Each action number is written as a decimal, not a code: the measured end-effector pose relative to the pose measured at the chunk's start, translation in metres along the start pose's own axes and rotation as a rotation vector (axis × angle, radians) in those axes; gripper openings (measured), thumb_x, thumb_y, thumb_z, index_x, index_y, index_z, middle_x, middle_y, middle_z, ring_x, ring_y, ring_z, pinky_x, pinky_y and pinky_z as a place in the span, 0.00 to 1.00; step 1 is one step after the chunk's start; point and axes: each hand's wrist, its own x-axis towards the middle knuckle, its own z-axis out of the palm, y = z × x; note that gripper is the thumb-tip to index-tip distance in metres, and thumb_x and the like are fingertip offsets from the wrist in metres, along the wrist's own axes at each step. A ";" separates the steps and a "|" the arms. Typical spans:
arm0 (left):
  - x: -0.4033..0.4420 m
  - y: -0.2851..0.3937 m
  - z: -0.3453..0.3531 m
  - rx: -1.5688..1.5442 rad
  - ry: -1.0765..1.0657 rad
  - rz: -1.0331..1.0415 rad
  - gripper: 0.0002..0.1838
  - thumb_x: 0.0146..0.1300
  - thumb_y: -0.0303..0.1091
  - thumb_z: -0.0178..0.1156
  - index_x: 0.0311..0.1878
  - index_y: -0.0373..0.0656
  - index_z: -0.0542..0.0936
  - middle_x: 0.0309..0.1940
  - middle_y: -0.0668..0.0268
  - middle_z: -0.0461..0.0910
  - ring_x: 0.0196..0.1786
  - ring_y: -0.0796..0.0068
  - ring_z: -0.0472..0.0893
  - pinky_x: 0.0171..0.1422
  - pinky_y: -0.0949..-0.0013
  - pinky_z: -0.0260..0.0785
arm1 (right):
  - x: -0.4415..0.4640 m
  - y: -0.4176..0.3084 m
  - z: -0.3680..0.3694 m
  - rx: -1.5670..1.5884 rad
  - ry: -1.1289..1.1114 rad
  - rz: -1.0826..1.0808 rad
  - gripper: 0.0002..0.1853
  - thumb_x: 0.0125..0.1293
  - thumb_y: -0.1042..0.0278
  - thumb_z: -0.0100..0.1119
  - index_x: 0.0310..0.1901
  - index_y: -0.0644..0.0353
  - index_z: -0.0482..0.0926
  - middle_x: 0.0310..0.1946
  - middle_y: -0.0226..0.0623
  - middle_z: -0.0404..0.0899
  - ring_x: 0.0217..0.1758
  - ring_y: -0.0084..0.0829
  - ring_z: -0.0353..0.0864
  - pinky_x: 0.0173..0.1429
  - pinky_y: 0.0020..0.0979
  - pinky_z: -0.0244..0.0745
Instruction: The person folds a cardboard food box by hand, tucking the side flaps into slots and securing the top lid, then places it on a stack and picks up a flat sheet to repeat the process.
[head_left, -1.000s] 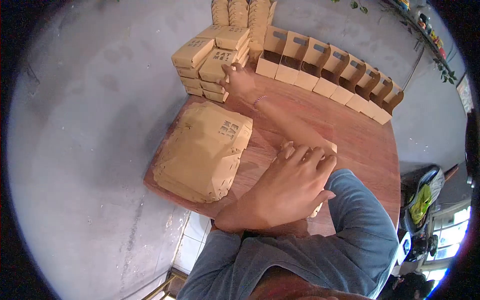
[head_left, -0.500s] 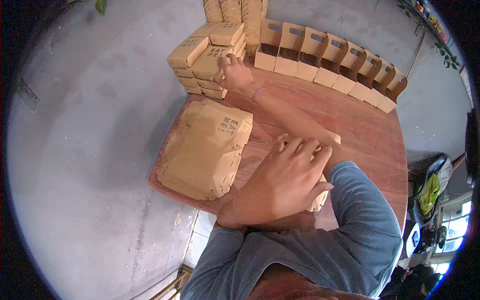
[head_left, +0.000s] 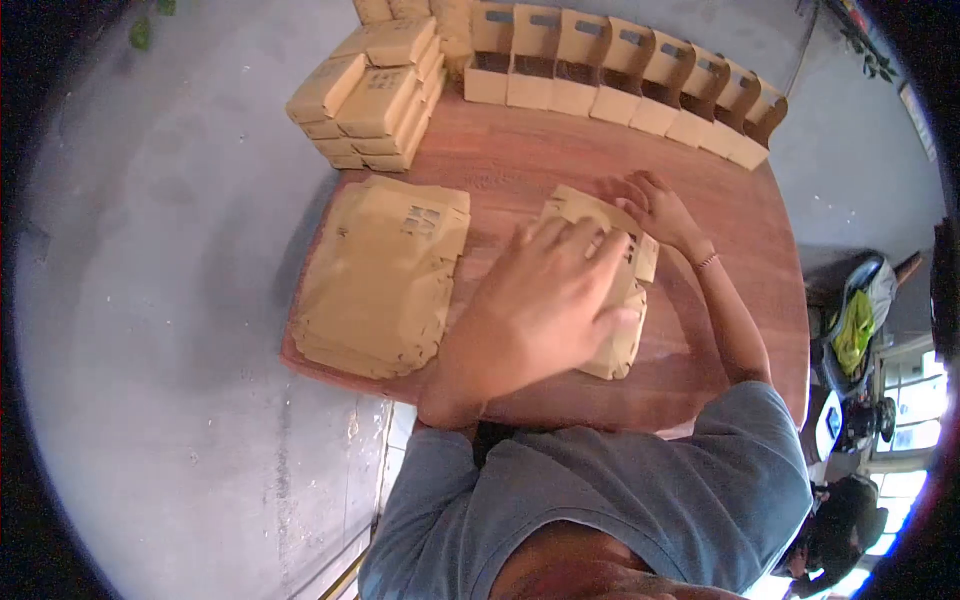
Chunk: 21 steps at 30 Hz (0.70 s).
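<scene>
A flat, unfolded cardboard box blank (head_left: 622, 345) with dark lettering lies on the table in front of me. My left hand (head_left: 555, 295) is over its left and middle part, palm down with fingers apart, and covers much of it. Slight blur hides whether it touches the cardboard. My right hand (head_left: 660, 215), a band at its wrist, is just beyond the blank's far right corner. Its fingers are bent and apart, with nothing seen in them. Left of my left hand is a pile of flat box blanks (head_left: 375, 290), the top one printed "EAT ME!".
Folded boxes (head_left: 375, 105) are stacked at the table's far left corner. A row of cardboard carriers with handle holes (head_left: 625, 105) lines the far edge. The wooden table (head_left: 500, 165) meets a grey wall (head_left: 200, 250) on the left.
My right hand has left the stack of folded boxes and swung right, to beside the single blank. My left hand has shifted slightly left and up. The view has tilted, uncovering more of the blank.
</scene>
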 end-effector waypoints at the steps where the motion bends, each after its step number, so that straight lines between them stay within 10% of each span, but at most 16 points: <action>1: 0.003 -0.001 0.004 0.055 0.013 -0.015 0.30 0.61 0.47 0.66 0.60 0.39 0.72 0.54 0.47 0.75 0.59 0.44 0.74 0.65 0.51 0.66 | -0.019 0.012 0.007 0.074 -0.079 0.131 0.28 0.70 0.56 0.57 0.66 0.65 0.70 0.67 0.52 0.68 0.70 0.54 0.67 0.72 0.45 0.65; 9: 0.031 0.012 0.069 0.241 -0.148 -0.154 0.30 0.56 0.43 0.70 0.58 0.38 0.73 0.56 0.50 0.74 0.60 0.47 0.74 0.66 0.49 0.65 | -0.075 0.035 0.050 0.009 0.145 0.055 0.26 0.75 0.53 0.49 0.65 0.63 0.73 0.68 0.52 0.68 0.76 0.50 0.59 0.79 0.49 0.48; 13: 0.018 0.012 0.124 0.237 -0.505 0.057 0.39 0.49 0.43 0.74 0.64 0.40 0.70 0.63 0.49 0.67 0.69 0.47 0.65 0.70 0.44 0.61 | -0.076 0.034 0.049 0.013 0.157 0.064 0.26 0.74 0.51 0.50 0.64 0.63 0.73 0.68 0.51 0.68 0.76 0.51 0.60 0.79 0.50 0.49; 21: -0.013 -0.008 0.158 0.450 -0.506 -0.031 0.52 0.40 0.38 0.78 0.72 0.44 0.64 0.71 0.49 0.59 0.75 0.45 0.57 0.74 0.38 0.54 | -0.078 0.040 0.054 -0.086 0.149 0.034 0.30 0.75 0.45 0.43 0.65 0.62 0.73 0.69 0.49 0.67 0.76 0.51 0.59 0.79 0.52 0.49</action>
